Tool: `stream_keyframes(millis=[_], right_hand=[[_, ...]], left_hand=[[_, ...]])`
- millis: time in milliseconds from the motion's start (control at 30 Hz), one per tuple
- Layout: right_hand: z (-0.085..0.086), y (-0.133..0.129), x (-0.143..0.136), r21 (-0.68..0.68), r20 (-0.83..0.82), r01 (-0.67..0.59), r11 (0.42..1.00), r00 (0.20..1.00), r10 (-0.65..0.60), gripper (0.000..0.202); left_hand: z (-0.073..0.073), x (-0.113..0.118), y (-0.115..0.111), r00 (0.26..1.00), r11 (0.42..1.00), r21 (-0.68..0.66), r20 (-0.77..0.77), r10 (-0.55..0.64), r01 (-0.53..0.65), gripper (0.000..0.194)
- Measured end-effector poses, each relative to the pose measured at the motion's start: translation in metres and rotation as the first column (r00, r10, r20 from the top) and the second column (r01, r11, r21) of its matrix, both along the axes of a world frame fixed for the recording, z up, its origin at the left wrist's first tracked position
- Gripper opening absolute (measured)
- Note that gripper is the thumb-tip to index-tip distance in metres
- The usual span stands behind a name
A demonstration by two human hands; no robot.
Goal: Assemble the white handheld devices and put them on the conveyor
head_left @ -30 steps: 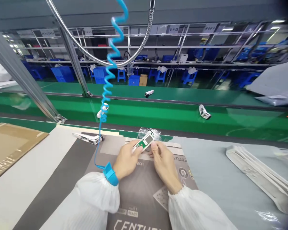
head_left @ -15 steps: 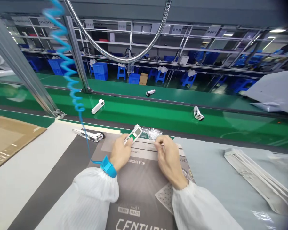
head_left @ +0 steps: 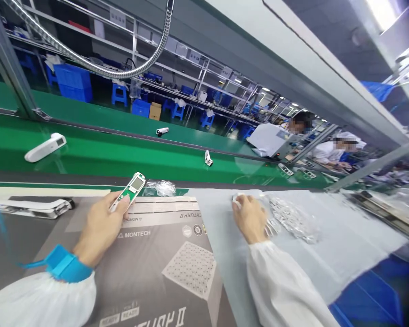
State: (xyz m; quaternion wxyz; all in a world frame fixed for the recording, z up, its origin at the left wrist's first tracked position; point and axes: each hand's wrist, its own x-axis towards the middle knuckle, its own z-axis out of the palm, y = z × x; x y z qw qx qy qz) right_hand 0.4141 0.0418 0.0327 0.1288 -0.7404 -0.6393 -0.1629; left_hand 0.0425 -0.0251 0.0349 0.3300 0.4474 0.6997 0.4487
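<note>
My left hand (head_left: 104,222), with a blue strap at its wrist, is closed around a white handheld device (head_left: 129,190) with a grey screen and an exposed green circuit board. It is held above the far left part of a grey MONTECH cardboard sheet (head_left: 139,263). To the right, my right hand (head_left: 250,218) is over the grey mat, fingers curled down on something whitish that is mostly hidden. A clear plastic bag of small white parts (head_left: 293,220) lies beside it. Crumpled clear plastic (head_left: 163,187) rests just past the sheet's far edge.
A white housing (head_left: 37,208) lies at left. On the green belt (head_left: 129,159) are a white device (head_left: 46,147) and a smaller white part (head_left: 208,158). Long trim pieces (head_left: 381,209) lie at right, above a blue bin (head_left: 368,295). Co-workers (head_left: 337,150) sit farther off.
The view has swung right. My right hand has left the area beside the device and moved right to the bag of parts. My left hand still holds the device.
</note>
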Motion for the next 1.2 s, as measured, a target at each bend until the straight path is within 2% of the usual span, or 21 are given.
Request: stream_keyframes(millis=[67,133,233,333,367,400,500,533,567,600,667,733,767,833,867,967,1033,1100,1200], right_hand=[[0.0,-0.012,0.033,-0.072,0.113,0.133,0.989,0.986,-0.124,0.021],[-0.001,-0.022,0.052,-0.135,0.105,0.152,0.979,0.985,-0.138,0.02],[0.006,-0.03,0.052,-0.15,-0.046,0.024,0.988,0.998,-0.031,0.022],[0.023,-0.032,0.024,-0.203,-0.263,-0.225,0.953,0.95,0.168,0.032],[0.028,-0.031,0.008,-0.237,-0.339,-0.329,0.914,0.91,0.24,0.034],[0.032,-0.03,-0.009,-0.27,-0.433,-0.453,0.85,0.845,0.313,0.035],[0.033,-0.022,-0.073,-0.268,-0.702,-0.774,0.573,0.565,0.434,0.033],[0.03,-0.018,-0.094,-0.233,-0.76,-0.837,0.496,0.475,0.444,0.031],[0.026,-0.014,-0.112,-0.198,-0.792,-0.87,0.451,0.413,0.45,0.028],[0.021,-0.009,-0.128,-0.167,-0.8,-0.879,0.448,0.386,0.46,0.024],[0.012,-0.001,-0.146,-0.096,-0.803,-0.86,0.502,0.365,0.471,0.023],[0.004,0.004,-0.147,-0.049,-0.824,-0.845,0.533,0.336,0.456,0.04],[0.001,0.006,-0.143,-0.04,-0.84,-0.851,0.524,0.313,0.444,0.055],[-0.004,0.007,-0.132,-0.033,-0.877,-0.868,0.495,0.262,0.402,0.076],[-0.007,0.007,-0.128,-0.023,-0.893,-0.87,0.493,0.24,0.381,0.077],[-0.014,0.005,-0.125,0.036,-0.916,-0.832,0.554,0.193,0.35,0.058],[-0.016,0.004,-0.128,0.058,-0.916,-0.805,0.59,0.192,0.352,0.054],[-0.017,0.005,-0.131,0.076,-0.919,-0.79,0.608,0.181,0.35,0.052],[-0.016,0.007,-0.131,0.134,-0.943,-0.773,0.62,0.094,0.32,0.047]], left_hand=[[0.001,0.002,-0.001,1.0,1.0,-0.023,0.023,-0.003,0.003,0.043],[0.002,0.004,-0.002,0.998,0.999,-0.036,0.057,-0.005,0.007,0.045],[0.004,0.006,-0.003,0.983,0.999,-0.025,0.182,-0.029,0.034,0.049],[0.009,0.01,-0.002,0.932,0.996,0.023,0.352,-0.088,0.086,0.052],[0.01,0.011,-0.002,0.914,0.995,0.045,0.392,-0.103,0.093,0.054],[0.011,0.012,-0.002,0.901,0.993,0.069,0.418,-0.113,0.093,0.055],[0.01,0.013,0.0,0.912,0.989,0.129,0.393,-0.118,0.072,0.056],[0.008,0.012,0.001,0.926,0.988,0.141,0.36,-0.115,0.068,0.056],[0.007,0.01,0.002,0.941,0.987,0.147,0.318,-0.115,0.071,0.055],[0.005,0.008,0.002,0.957,0.985,0.154,0.265,-0.121,0.082,0.054],[0.002,0.005,0.003,0.982,0.975,0.191,0.124,-0.14,0.114,0.048],[-0.001,0.003,0.003,0.986,0.953,0.252,-0.033,-0.165,0.169,0.041],[-0.002,0.004,0.002,0.978,0.939,0.277,-0.107,-0.181,0.204,0.038],[-0.007,0.008,0.0,0.945,0.911,0.296,-0.245,-0.217,0.286,0.036],[-0.01,0.011,-0.001,0.916,0.897,0.286,-0.318,-0.243,0.337,0.036],[-0.019,0.02,-0.004,0.8,0.86,0.211,-0.517,-0.305,0.465,0.032],[-0.023,0.024,-0.005,0.763,0.86,0.173,-0.567,-0.312,0.48,0.029],[-0.023,0.024,-0.004,0.773,0.871,0.157,-0.551,-0.315,0.466,0.026],[-0.018,0.023,-0.003,0.803,0.87,0.158,-0.488,-0.342,0.467,0.024]])
